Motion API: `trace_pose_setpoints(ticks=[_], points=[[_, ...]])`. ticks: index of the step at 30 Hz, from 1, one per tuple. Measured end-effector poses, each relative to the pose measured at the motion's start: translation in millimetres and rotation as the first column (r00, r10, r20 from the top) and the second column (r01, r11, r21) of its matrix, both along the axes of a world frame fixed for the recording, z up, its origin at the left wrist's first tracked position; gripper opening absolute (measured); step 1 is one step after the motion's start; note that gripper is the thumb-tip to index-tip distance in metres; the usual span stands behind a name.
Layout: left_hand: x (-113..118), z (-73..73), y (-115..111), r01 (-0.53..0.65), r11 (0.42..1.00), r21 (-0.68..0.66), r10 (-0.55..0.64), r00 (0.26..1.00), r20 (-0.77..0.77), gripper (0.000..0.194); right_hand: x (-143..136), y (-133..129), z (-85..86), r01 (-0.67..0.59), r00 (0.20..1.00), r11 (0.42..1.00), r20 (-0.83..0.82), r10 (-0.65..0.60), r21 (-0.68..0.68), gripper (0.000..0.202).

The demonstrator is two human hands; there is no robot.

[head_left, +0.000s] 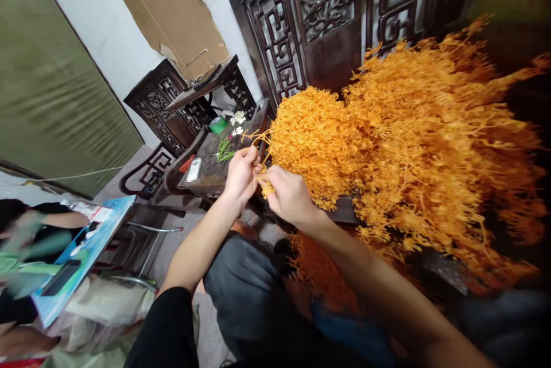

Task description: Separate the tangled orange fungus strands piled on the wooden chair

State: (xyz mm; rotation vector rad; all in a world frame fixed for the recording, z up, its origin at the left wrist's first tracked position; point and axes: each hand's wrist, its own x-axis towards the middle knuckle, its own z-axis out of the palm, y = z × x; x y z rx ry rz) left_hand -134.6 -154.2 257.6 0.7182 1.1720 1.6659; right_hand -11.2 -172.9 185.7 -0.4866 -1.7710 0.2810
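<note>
Seeming light, soft, the sprig (pixel 267 189) is pinched by left hand (pixel 244 171) and right hand (pixel 287 191), bunch (pixel 316 138) at 2 o'clock; stem (pixel 260 136) is best held.

Both forearms (pixel 200 239) stretch forward, left hand (pixel 243 174) and right hand (pixel 286 193) close together, fingers (pixel 249 154) curled inward.

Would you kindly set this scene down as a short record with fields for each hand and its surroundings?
left hand: fingers pinched on an orange piece
right hand: fingers closed on it too, close beside the left
right of hands: fluffy orange bunches
dark wooden surface: green tape roll, white flowers, green stems
far left: co-worker at blue table
</note>
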Motion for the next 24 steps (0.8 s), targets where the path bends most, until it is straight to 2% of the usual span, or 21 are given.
trace_pose_setpoints(ticks=[2, 3, 5, 10, 13, 16, 18, 20, 24], points=[[-13, 5.4, 7, -0.069, 0.998, 0.001, 0.069, 0.996, 0.057, 0.029, -3, -12, 4.3, -0.117, 0.984, 0.989, -0.122, 0.127, 0.088, 0.019], [-20, 8.2, 9, -0.081, 0.997, -0.001, 0.081, 0.993, 0.088, 0.028, -3, -17, 7.1, -0.173, 0.969, 0.981, -0.163, 0.184, 0.083, 0.019], [-29, 13.1, 9, -0.055, 0.998, -0.01, 0.056, 0.989, 0.137, 0.027, 0, -18, 12.2, -0.244, 0.949, 0.969, -0.21, 0.234, -0.022, 0.02], [-24, 19.1, -5, 0.077, 0.997, 0.014, -0.078, 0.984, 0.159, 0.021, 11, 12, 12.2, -0.188, 0.977, 0.92, -0.161, 0.139, -0.345, 0.033], [-10, 20.3, -16, 0.15, 0.988, 0.017, -0.151, 0.979, 0.139, 0.022, 8, 24, 7.0, -0.191, 0.981, 0.86, -0.109, 0.159, -0.473, 0.044], [2, 20.1, -22, 0.2, 0.98, 0.014, -0.2, 0.972, 0.123, 0.025, -2, 19, 1.9, -0.233, 0.972, 0.825, -0.148, 0.182, -0.515, 0.033], [4, 20.6, -22, 0.217, 0.976, 0.004, -0.215, 0.968, 0.131, 0.029, -8, 10, -0.8, -0.224, 0.964, 0.85, -0.235, 0.122, -0.477, 0.022], [-1, 23.1, -19, 0.192, 0.981, -0.004, -0.189, 0.971, 0.143, 0.029, -11, 1, -1.8, -0.206, 0.937, 0.879, -0.345, 0.051, -0.429, 0.019], [-29, 33.9, -8, -0.023, 0.998, 0.059, 0.013, 0.985, 0.169, 0.026, -3, -7, 5.9, -0.261, 0.848, 0.871, -0.531, 0.0, -0.417, 0.018]])
